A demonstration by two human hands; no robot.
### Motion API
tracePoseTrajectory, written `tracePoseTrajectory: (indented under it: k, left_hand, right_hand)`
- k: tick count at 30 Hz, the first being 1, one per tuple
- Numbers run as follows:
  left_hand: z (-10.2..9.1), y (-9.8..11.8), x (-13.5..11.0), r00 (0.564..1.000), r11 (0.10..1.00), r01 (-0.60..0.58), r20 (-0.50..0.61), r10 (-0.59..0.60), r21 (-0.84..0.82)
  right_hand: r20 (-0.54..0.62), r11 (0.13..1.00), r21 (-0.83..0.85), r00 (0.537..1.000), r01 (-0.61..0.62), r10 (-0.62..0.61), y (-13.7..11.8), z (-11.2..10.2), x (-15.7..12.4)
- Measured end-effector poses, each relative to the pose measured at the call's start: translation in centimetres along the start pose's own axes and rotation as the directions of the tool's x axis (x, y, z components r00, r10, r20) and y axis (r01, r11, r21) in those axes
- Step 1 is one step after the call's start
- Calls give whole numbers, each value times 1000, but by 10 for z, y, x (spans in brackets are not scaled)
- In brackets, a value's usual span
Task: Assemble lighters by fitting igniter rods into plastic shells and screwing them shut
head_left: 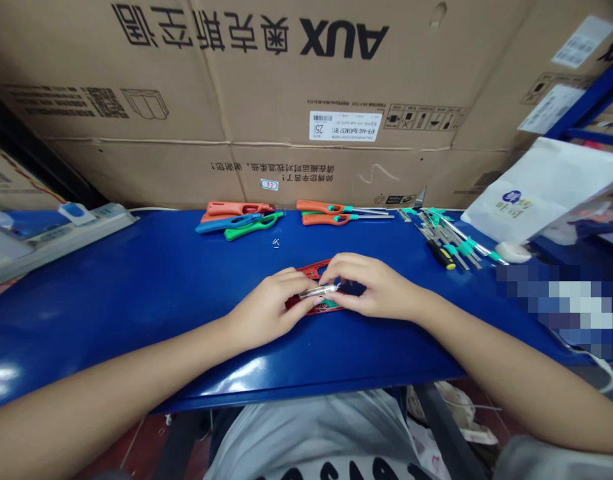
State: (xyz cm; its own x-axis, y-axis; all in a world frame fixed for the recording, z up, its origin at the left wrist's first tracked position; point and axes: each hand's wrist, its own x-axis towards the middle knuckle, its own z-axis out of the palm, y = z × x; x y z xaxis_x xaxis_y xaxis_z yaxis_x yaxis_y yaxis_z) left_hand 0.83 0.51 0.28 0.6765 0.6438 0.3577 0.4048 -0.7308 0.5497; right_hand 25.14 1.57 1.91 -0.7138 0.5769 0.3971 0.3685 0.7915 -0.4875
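Observation:
My left hand (274,303) pinches a slim, silvery gas tank (316,291) of a lighter between thumb and fingers. The tank lies nearly level, its right end pointing at my right hand (369,283). My right thumb and fingertips are curled round that end; exactly where they touch is partly hidden. Beneath both hands lies an open red lighter casing (314,269), with one shell behind the tank and another in front. A green part (329,303) and thin wires show in the nearer shell. My hands cover much of the casing.
On the blue table (136,280), orange, blue and green lighter handles (239,209) lie at the back, beside orange lighters with metal rods (324,219). Several rods with green pieces (466,247) and a yellow-black tool (440,255) are right. A power strip (106,223) stands left; cardboard (266,100) walls the back.

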Motion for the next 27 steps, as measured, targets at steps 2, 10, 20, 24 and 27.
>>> tracePoseTrajectory:
  k: [2, 10, 20, 24, 27]
  left_hand:
    - [0, -1, 1, 1000, 998, 17, -14, -18, -53]
    - [-2, -1, 2, 989, 964, 147, 52, -139, -223]
    - [-3, -3, 1, 987, 952, 126, 134, -91, -280]
    - [-2, -4, 1, 981, 943, 154, 161, -110, -295]
    - [-2, -5, 1, 978, 936, 168, 173, -118, -309]
  right_hand:
    - [-35, 999, 23, 999, -25, 26, 1, -2, 0]
    - [-37, 998, 37, 998, -46, 48, 5, -11, 0]
    - [-51, 998, -22, 997, 57, -59, 3, -10, -2]
    - [-56, 998, -10, 996, 65, -66, 5, -9, -2]
    - [-86, 999, -8, 996, 32, -33, 4, -8, -1]
